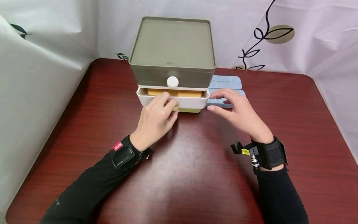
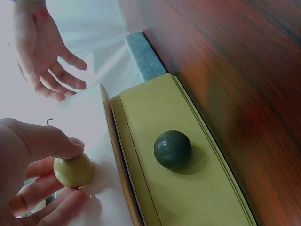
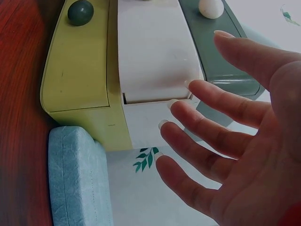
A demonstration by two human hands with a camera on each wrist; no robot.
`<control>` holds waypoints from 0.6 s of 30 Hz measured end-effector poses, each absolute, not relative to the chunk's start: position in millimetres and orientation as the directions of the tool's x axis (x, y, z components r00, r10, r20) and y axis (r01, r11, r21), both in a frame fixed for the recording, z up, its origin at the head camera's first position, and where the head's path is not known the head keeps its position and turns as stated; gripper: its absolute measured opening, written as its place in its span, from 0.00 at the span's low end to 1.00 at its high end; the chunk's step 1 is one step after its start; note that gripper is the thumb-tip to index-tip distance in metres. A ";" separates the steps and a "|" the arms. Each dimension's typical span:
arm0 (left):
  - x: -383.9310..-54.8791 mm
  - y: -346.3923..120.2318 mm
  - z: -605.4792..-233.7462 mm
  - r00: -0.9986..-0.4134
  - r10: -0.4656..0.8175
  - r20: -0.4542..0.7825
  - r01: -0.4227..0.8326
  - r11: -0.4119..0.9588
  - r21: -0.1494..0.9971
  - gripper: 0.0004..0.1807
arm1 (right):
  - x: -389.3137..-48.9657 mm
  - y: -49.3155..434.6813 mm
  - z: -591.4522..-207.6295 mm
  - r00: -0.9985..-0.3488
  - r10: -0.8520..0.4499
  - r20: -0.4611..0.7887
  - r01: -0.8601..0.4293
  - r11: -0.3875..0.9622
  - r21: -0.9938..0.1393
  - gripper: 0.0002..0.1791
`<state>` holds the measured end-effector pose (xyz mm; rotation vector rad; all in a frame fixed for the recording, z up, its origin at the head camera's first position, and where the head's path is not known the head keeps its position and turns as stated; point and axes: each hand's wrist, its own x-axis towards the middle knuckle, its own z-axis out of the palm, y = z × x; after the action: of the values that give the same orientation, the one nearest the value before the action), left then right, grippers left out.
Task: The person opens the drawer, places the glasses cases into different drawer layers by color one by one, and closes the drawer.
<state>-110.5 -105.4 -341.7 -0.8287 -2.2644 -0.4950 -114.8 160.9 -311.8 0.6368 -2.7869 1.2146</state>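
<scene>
A three-tier drawer box (image 1: 172, 43) stands at the back of the table, its top tier grey-green with a white knob (image 1: 172, 81). The white middle drawer (image 1: 193, 103) is pulled partly out, and a flat orange-yellow object (image 1: 190, 93) lies inside. My left hand (image 1: 156, 116) pinches that drawer's yellow-green knob (image 2: 73, 170) between thumb and fingers. Below it, the yellow-green bottom drawer (image 2: 155, 108) carries a dark green knob (image 2: 172, 149). My right hand (image 1: 240, 110) is held by the drawer's right front corner, fingers spread and holding nothing.
Two light blue, flat-topped cases (image 1: 226, 82) lie on the table right of the drawer box, partly behind my right hand. A white patterned curtain (image 1: 279, 53) hangs along the back and sides of the dark red wooden table (image 1: 179, 174).
</scene>
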 end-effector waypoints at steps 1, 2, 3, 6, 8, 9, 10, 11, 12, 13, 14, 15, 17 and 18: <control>-110.8 -105.4 -341.7 -0.577 0.421 0.700 0.677 0.726 0.122 0.03 | -114.9 160.9 -311.7 -0.916 -0.354 0.190 -0.380 0.612 -0.694 0.17; -111.2 -105.4 -341.6 -0.579 0.419 0.700 0.676 0.726 0.125 0.03 | -114.9 160.9 -311.7 -0.916 -0.354 0.189 -0.380 0.612 -0.694 0.18; -111.5 -105.6 -341.7 -0.581 0.416 0.700 0.676 0.725 0.130 0.03 | -114.9 160.9 -311.6 -0.916 -0.355 0.188 -0.380 0.613 -0.693 0.18; -112.1 -106.0 -341.7 -0.585 0.409 0.701 0.674 0.725 0.140 0.04 | -114.7 160.7 -311.5 -0.915 -0.358 0.189 -0.383 0.614 -0.691 0.19; -112.5 -106.1 -341.9 -0.587 0.407 0.700 0.672 0.727 0.141 0.04 | -114.7 160.6 -311.4 -0.913 -0.360 0.190 -0.385 0.614 -0.689 0.19; -112.5 -106.1 -341.9 -0.588 0.405 0.700 0.672 0.727 0.143 0.04 | -114.6 160.6 -311.4 -0.913 -0.361 0.190 -0.386 0.614 -0.689 0.19; -112.6 -106.0 -342.0 -0.589 0.405 0.700 0.671 0.728 0.144 0.04 | -114.7 160.6 -311.4 -0.913 -0.361 0.190 -0.387 0.614 -0.688 0.19; -112.8 -105.9 -342.2 -0.589 0.403 0.701 0.670 0.728 0.145 0.04 | -114.7 160.6 -311.4 -0.912 -0.362 0.192 -0.388 0.614 -0.687 0.19; -112.6 -105.8 -342.0 -0.589 0.401 0.702 0.669 0.729 0.146 0.04 | -114.7 160.6 -311.5 -0.912 -0.363 0.193 -0.389 0.613 -0.687 0.20; -112.5 -105.8 -342.0 -0.590 0.399 0.702 0.669 0.729 0.147 0.04 | -114.8 160.6 -311.5 -0.911 -0.364 0.195 -0.392 0.612 -0.687 0.20; -112.3 -105.9 -341.9 -0.591 0.399 0.701 0.668 0.729 0.148 0.04 | -114.8 160.6 -311.6 -0.910 -0.366 0.197 -0.394 0.611 -0.686 0.20; -112.1 -105.9 -341.9 -0.593 0.397 0.701 0.667 0.729 0.151 0.04 | -114.8 160.6 -311.7 -0.908 -0.368 0.199 -0.398 0.610 -0.685 0.19; -111.7 -105.9 -341.8 -0.596 0.395 0.699 0.666 0.730 0.154 0.05 | -114.8 160.6 -311.8 -0.905 -0.372 0.205 -0.404 0.606 -0.685 0.19; -111.4 -105.9 -341.6 -0.598 0.396 0.697 0.664 0.731 0.155 0.05 | -114.8 160.7 -311.9 -0.905 -0.373 0.205 -0.405 0.606 -0.684 0.19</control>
<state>-111.4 -105.9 -341.6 -0.7969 -2.2779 -0.5336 -114.8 160.7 -311.9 0.6734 -2.7779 1.1995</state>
